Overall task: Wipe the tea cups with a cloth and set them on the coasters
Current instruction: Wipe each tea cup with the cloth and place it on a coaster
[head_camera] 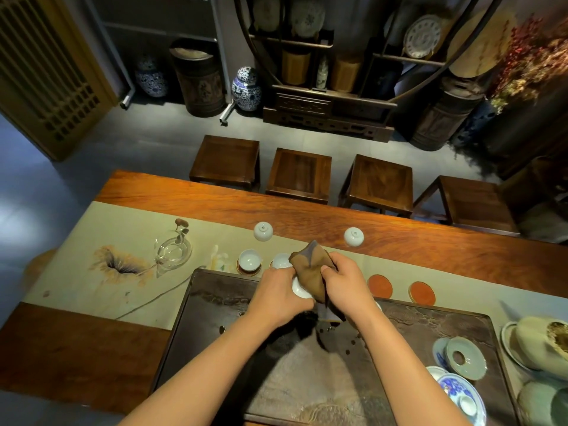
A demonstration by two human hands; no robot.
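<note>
My left hand (278, 295) grips a small white tea cup (299, 290) above the dark tea tray (215, 290). A brown cloth (310, 269) is bunched against the cup, held by my right hand (345, 279). Two white cups (249, 259) (281, 261) sit upright on coasters beyond the tray's far edge. To the right of my hands lie two bare orange coasters (380, 285) (421, 293). Two more white cups (263, 231) (353, 236) stand upside down farther back on the table.
A glass pitcher (172, 250) stands at the left on the pale table runner (92, 241). Lidded bowls and saucers (464, 358) crowd the tray's right end. Several wooden stools (299, 175) line the table's far side.
</note>
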